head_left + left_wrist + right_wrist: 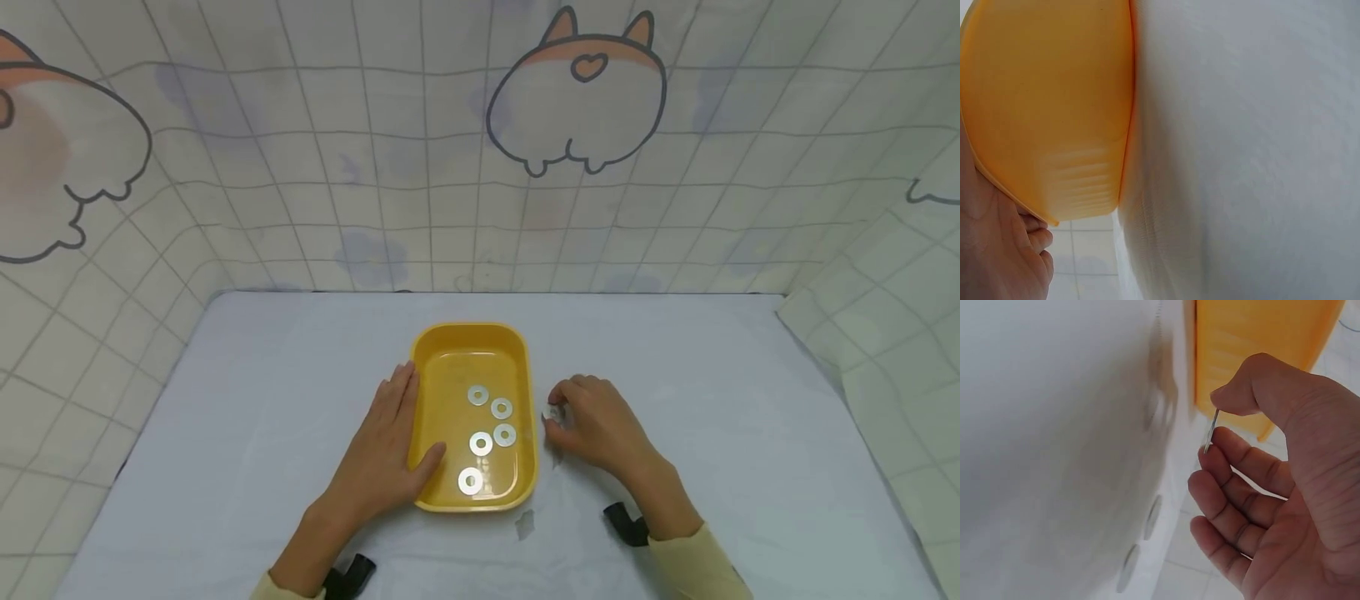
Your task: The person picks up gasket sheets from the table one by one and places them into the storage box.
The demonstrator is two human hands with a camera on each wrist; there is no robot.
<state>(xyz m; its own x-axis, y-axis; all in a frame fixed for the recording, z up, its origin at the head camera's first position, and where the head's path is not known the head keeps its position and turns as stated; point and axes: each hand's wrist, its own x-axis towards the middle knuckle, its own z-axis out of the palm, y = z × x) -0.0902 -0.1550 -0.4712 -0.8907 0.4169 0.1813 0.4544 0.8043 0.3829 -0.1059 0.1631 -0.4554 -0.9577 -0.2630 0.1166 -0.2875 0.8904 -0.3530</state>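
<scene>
A shallow yellow tray (476,335) lies on the white-covered table with several flat metal washers (470,481) spread inside. My left hand (382,450) rests along the tray's left side, fingers extended and thumb over the rim; the left wrist view shows the hand against the tray's outer wall (1054,106). Just right of the tray, my right hand (600,425) pinches one washer (1212,430) edge-on between thumb and fingertips. Below it in the right wrist view, two more washers (1154,517) lie on the table; the hand covers them in the head view.
A small grey patch (525,524) is on the cloth near the tray's front right corner. Black wrist mounts (626,525) sit at both sleeves. A gridded curtain (390,167) with cartoon animals encloses the table at the back and sides.
</scene>
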